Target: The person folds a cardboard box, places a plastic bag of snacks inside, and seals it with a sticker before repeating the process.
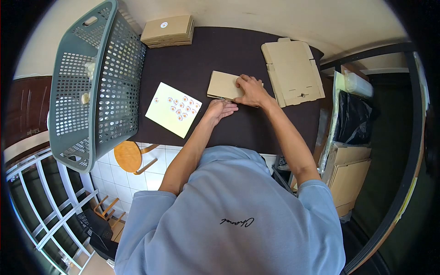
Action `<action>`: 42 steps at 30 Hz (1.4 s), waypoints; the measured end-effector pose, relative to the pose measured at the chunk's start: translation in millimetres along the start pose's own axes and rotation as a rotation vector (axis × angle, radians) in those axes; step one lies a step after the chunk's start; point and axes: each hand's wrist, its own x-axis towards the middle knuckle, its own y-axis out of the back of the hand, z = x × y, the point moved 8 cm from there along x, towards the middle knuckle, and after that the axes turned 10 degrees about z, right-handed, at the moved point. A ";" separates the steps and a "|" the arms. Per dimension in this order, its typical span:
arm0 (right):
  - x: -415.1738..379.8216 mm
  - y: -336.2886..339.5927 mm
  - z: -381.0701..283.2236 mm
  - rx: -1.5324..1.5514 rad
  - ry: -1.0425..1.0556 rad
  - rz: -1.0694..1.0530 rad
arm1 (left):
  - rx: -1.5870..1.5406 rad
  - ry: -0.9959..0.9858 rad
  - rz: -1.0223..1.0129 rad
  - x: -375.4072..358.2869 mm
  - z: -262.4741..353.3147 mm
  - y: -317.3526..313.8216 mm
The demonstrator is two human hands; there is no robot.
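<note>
A small brown cardboard box [223, 84] lies folded on the dark table in front of me. My right hand [252, 91] grips its right side, fingers bent over the top and thumb down at the near edge. Close along the front edge, my left hand [221, 111] is turned palm up with its fingers stretched out, thumb side by the box. Left of the hands is a pale yellow sheet [168, 101] bearing several round stickers. A flat, unfolded cardboard blank [293, 71] rests to the right.
A stack of folded boxes [168, 30] sits at the back left, its top one bearing a round sticker. The tall grey-green perforated basket [120, 78] stands at the left edge. More cardboard [348, 176] leans on the right beside a black plastic bag [354, 118]. A wooden stool [128, 156] is below.
</note>
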 end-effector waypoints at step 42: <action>-5.6 -8.0 -15.1 0.011 0.146 0.002 | 0.005 0.030 -0.107 4.8 1.8 2.8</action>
